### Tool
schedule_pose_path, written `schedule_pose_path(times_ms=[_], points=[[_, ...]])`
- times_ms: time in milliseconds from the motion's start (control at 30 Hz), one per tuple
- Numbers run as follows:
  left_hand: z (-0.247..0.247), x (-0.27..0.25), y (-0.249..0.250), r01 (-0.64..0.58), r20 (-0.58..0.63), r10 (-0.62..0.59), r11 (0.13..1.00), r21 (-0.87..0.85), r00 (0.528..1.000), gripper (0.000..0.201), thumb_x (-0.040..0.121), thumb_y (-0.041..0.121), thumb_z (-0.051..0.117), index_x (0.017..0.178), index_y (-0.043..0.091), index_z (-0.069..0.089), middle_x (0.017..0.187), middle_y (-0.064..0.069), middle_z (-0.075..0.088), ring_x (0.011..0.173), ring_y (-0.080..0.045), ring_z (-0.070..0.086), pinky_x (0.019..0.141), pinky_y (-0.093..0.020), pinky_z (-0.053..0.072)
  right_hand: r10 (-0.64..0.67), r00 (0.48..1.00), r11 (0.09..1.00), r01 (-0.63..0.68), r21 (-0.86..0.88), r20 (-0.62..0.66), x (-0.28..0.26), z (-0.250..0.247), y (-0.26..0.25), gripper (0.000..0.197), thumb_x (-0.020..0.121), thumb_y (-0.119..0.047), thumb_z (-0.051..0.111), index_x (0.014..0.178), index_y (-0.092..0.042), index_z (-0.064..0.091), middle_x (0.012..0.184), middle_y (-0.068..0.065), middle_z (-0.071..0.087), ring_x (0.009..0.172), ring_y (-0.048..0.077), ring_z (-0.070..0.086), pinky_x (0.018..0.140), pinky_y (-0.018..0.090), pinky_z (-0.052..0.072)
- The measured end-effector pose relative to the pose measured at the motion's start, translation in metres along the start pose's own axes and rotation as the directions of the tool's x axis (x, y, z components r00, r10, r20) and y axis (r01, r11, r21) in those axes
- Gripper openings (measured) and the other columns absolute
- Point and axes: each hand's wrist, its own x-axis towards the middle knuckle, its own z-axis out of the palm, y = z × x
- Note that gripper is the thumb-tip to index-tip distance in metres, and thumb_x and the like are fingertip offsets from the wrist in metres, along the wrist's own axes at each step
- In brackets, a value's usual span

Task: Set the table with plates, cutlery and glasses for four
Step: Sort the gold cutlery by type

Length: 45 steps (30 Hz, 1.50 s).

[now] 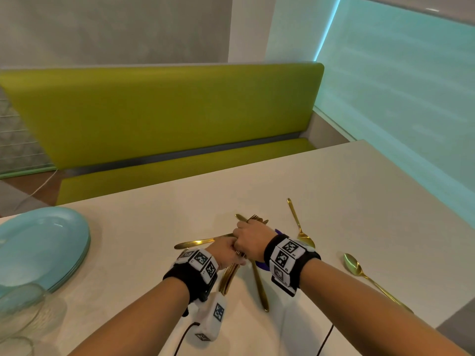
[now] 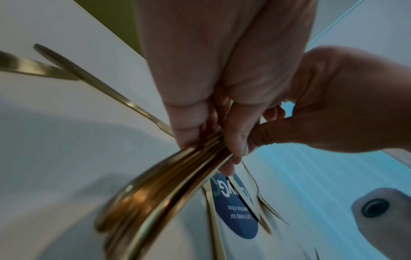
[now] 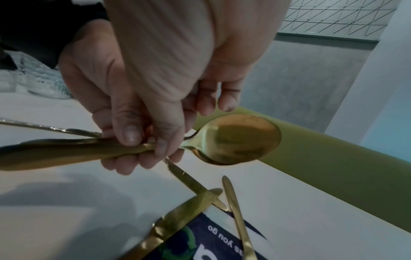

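Observation:
Both hands meet over the middle of the white table [image 1: 347, 191] around one bundle of gold cutlery [image 1: 228, 277]. My left hand [image 1: 231, 255] grips the handles, seen close in the left wrist view as a fan of gold handles [image 2: 166, 184]. My right hand [image 1: 245, 231] holds the bundle further up, pinching near a spoon's neck; the spoon bowl [image 3: 240, 139] sticks out past its fingers [image 3: 162, 146]. Fork tines [image 1: 257, 218] show beyond the right hand. Teal plates [image 1: 43, 242] are stacked at the left, with clear glasses [image 1: 18, 309] in front of them.
Loose gold pieces lie around the hands: two spoons [image 1: 299, 224] [image 1: 370, 278] to the right, a knife [image 1: 200, 242] to the left, another piece [image 1: 259, 286] under the right wrist. A blue sticker [image 3: 213, 234] is on the table. A green bench [image 1: 164, 114] runs behind.

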Motion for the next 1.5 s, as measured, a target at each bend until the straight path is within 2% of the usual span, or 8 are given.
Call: schedule_pose_path(times_ms=[400, 533, 667, 800, 1000, 1300, 1400, 1500], points=[[0.021, 0.014, 0.016, -0.008, -0.028, 0.007, 0.999, -0.031, 1.0, 0.011, 0.085, 0.0, 0.061, 0.091, 0.01, 0.063, 0.075, 0.001, 0.065, 0.071, -0.009, 0.062, 0.079, -0.025, 0.054, 0.003, 0.997, 0.999, 0.001, 0.043, -0.073, -0.009, 0.03, 0.027, 0.027, 0.091, -0.024, 0.057, 0.116, -0.014, 0.061, 0.11, 0.007, 0.063, 0.11, 0.024, 0.05, 0.092, 0.037, 0.042], [0.019, 0.018, 0.022, 0.044, -0.067, -0.061, 0.971, -0.235, 0.996, 0.017, 0.087, -0.009, 0.056, 0.093, 0.005, 0.062, 0.079, -0.003, 0.063, 0.07, -0.012, 0.061, 0.072, -0.024, 0.055, 0.211, 0.961, 0.961, -0.17, 0.218, -0.179, -0.016, 0.035, 0.051, 0.022, 0.094, -0.019, 0.05, 0.106, -0.015, 0.068, 0.105, 0.005, 0.065, 0.105, 0.024, 0.054, 0.086, 0.034, 0.04], [0.012, 0.029, 0.022, 0.076, -0.142, -0.128, 0.944, -0.32, 0.982, 0.016, 0.087, -0.005, 0.057, 0.097, 0.006, 0.062, 0.082, -0.004, 0.065, 0.081, -0.018, 0.063, 0.091, -0.037, 0.054, 0.662, 0.749, 0.633, -0.554, 0.541, -0.008, -0.032, 0.053, 0.093, 0.025, 0.094, -0.026, 0.052, 0.114, -0.018, 0.064, 0.116, 0.003, 0.064, 0.109, 0.021, 0.058, 0.097, 0.034, 0.045], [0.005, 0.033, 0.024, 0.095, -0.177, -0.19, 0.894, -0.438, 0.966, 0.015, 0.087, -0.004, 0.058, 0.088, 0.011, 0.061, 0.08, -0.007, 0.065, 0.07, -0.015, 0.061, 0.089, -0.039, 0.054, 0.804, 0.512, 0.242, -0.747, 0.619, 0.303, -0.039, 0.086, 0.119, 0.029, 0.091, -0.028, 0.055, 0.116, -0.013, 0.061, 0.116, 0.007, 0.065, 0.106, 0.024, 0.061, 0.093, 0.035, 0.051], [-0.001, 0.035, 0.026, 0.088, -0.214, -0.21, 0.879, -0.469, 0.954, 0.009, 0.091, 0.003, 0.054, 0.093, 0.009, 0.06, 0.08, -0.006, 0.064, 0.067, -0.013, 0.059, 0.072, -0.025, 0.054, 0.793, 0.405, 0.03, -0.771, 0.636, 0.454, -0.027, 0.117, 0.122, 0.037, 0.088, -0.041, 0.058, 0.107, -0.009, 0.062, 0.104, 0.008, 0.068, 0.095, 0.025, 0.065, 0.087, 0.037, 0.054], [0.001, 0.039, 0.029, 0.106, -0.205, -0.22, 0.884, -0.455, 0.954, 0.008, 0.09, 0.002, 0.057, 0.09, 0.009, 0.061, 0.081, -0.008, 0.064, 0.07, -0.016, 0.06, 0.087, -0.036, 0.054, 0.803, 0.348, -0.014, -0.801, 0.598, 0.485, -0.018, 0.121, 0.122, 0.016, 0.088, -0.019, 0.057, 0.089, -0.005, 0.065, 0.096, 0.012, 0.069, 0.088, 0.027, 0.066, 0.078, 0.031, 0.052], [0.0, 0.042, 0.035, 0.1, -0.217, -0.204, 0.905, -0.413, 0.955, 0.008, 0.09, 0.002, 0.057, 0.089, 0.009, 0.06, 0.081, -0.009, 0.064, 0.069, -0.016, 0.059, 0.087, -0.037, 0.054, 0.804, 0.43, 0.134, -0.804, 0.579, 0.411, -0.019, 0.113, 0.121, 0.022, 0.09, -0.018, 0.051, 0.101, -0.008, 0.066, 0.102, 0.009, 0.068, 0.098, 0.025, 0.065, 0.085, 0.032, 0.053], [-0.003, 0.044, 0.042, 0.087, -0.243, -0.189, 0.922, -0.378, 0.951, 0.007, 0.089, 0.004, 0.058, 0.088, 0.011, 0.061, 0.085, -0.012, 0.065, 0.075, -0.021, 0.061, 0.094, -0.042, 0.054, 0.763, 0.613, 0.457, -0.736, 0.499, 0.206, -0.02, 0.097, 0.12, 0.025, 0.094, -0.021, 0.047, 0.112, -0.013, 0.063, 0.112, 0.007, 0.065, 0.107, 0.024, 0.058, 0.093, 0.033, 0.049]])
